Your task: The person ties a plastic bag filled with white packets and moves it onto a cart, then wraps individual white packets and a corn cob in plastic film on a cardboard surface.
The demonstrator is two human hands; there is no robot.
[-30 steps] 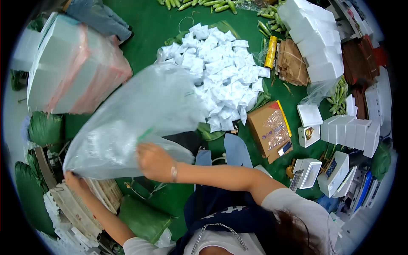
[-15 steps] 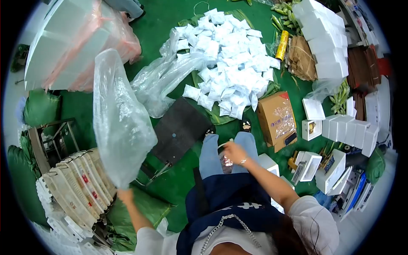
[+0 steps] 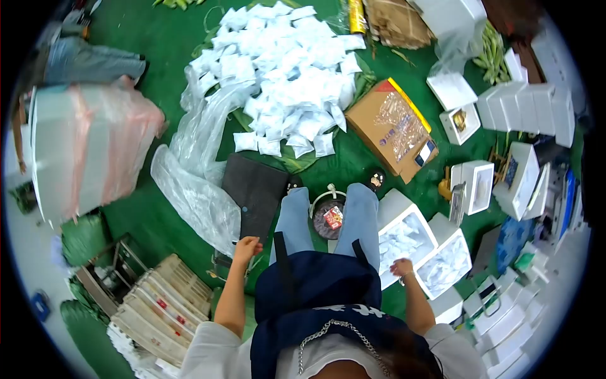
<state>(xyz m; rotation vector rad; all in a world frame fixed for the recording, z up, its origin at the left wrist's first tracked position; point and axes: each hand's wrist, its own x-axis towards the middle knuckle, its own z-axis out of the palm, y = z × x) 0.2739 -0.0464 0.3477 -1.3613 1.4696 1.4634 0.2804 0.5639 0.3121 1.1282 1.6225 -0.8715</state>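
Note:
My left hand [image 3: 247, 248] is loosely curled above the near end of a clear plastic bag [image 3: 201, 197], with nothing visible in it. Beside that bag lies a flat black board [image 3: 254, 186]. My right hand [image 3: 401, 268], fingers apart, hangs above an open white foam box [image 3: 413, 211] holding small white packets [image 3: 401, 237]. Alongside it, a second foam box [image 3: 464, 259] holds more packets. Between my legs is a round dark seat-like object [image 3: 323, 227] with a pale hoop [image 3: 332, 189] and a red packet [image 3: 333, 218] on top.
Ahead lies a large heap of white packets [image 3: 284, 76] on green leaves. A cardboard box [image 3: 386, 129] with a phone [image 3: 427, 151] stands right of it. Wrapped white foam blocks [image 3: 88, 148] and stacked crates [image 3: 161, 309] are at left. More foam boxes [image 3: 521, 107] line the right.
My left hand has let go of the plastic bag, which now lies lower over the floor. My right hand has left the pale hoop and moved right. The camera view has shifted.

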